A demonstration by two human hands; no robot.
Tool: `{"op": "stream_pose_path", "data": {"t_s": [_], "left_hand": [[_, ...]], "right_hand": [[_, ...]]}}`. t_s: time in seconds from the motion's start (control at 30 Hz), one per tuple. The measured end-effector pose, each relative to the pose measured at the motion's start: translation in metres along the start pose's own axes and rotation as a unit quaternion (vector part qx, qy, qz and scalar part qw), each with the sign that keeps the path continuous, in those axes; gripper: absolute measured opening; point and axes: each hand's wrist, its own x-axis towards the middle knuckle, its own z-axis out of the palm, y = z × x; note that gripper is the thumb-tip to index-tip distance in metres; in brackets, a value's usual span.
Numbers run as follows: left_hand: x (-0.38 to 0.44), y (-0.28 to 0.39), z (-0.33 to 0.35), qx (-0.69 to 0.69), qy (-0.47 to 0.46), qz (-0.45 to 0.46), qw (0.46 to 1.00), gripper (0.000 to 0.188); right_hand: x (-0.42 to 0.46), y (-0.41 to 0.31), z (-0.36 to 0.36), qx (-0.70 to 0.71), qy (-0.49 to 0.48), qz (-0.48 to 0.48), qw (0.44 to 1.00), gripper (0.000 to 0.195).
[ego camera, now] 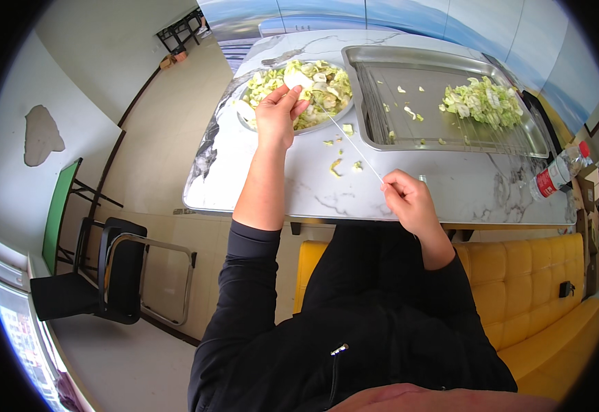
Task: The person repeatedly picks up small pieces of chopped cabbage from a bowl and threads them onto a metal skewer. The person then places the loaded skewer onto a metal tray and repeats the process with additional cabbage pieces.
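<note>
My left hand (278, 114) holds a pale piece of cabbage leaf (297, 78) between thumb and fingers, above a round metal bowl (325, 124) heaped with chopped leaves. In my right hand (406, 200), near the table's front edge, is the end of a thin white skewer or stick (360, 151). Its far end reaches to the leaves in the bowl, and its tip cannot be made out there. To the right lies a large rectangular metal tray (423, 144). Strung leaf pieces (482, 103) are bunched on its right side, with many thin skewers around them and along its left wall.
Leaf scraps (335, 167) lie on the marble-patterned table (299, 193) between bowl and tray. A plastic bottle with a red cap (559, 172) stands at the right edge. A yellow bench (521, 283) is at the near right; black chairs (119, 268) stand at the left.
</note>
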Motion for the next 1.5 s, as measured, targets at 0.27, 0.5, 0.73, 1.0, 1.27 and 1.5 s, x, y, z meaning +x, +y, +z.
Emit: {"op": "stream_pose_path", "data": {"t_s": [0.27, 0.5, 0.73, 1.0, 1.27, 1.5], "left_hand": [[0.001, 0.000, -0.004, 0.011, -0.058, -0.109, 0.992, 0.012], [-0.014, -0.004, 0.013, 0.080, -0.121, -0.126, 0.981, 0.012], [-0.011, -0.002, 0.009, 0.048, -0.079, -0.082, 0.992, 0.014], [-0.001, 0.001, -0.003, -0.035, 0.017, -0.009, 0.999, 0.011], [0.010, -0.003, -0.014, -0.130, 0.010, -0.120, 0.984, 0.012], [-0.006, -0.002, 0.003, -0.008, -0.072, -0.114, 0.991, 0.013]], "right_hand": [[0.002, 0.003, 0.001, 0.005, -0.002, 0.000, 1.000, 0.007], [0.005, 0.001, 0.002, 0.019, 0.019, 0.020, 0.999, 0.007], [0.004, 0.007, 0.001, 0.026, 0.014, 0.003, 1.000, 0.005], [0.002, 0.007, 0.002, -0.004, -0.010, -0.014, 1.000, 0.004], [0.002, 0.004, 0.002, -0.021, -0.029, -0.021, 0.999, 0.004], [0.002, 0.003, 0.003, 0.002, -0.001, -0.011, 1.000, 0.006]]}}
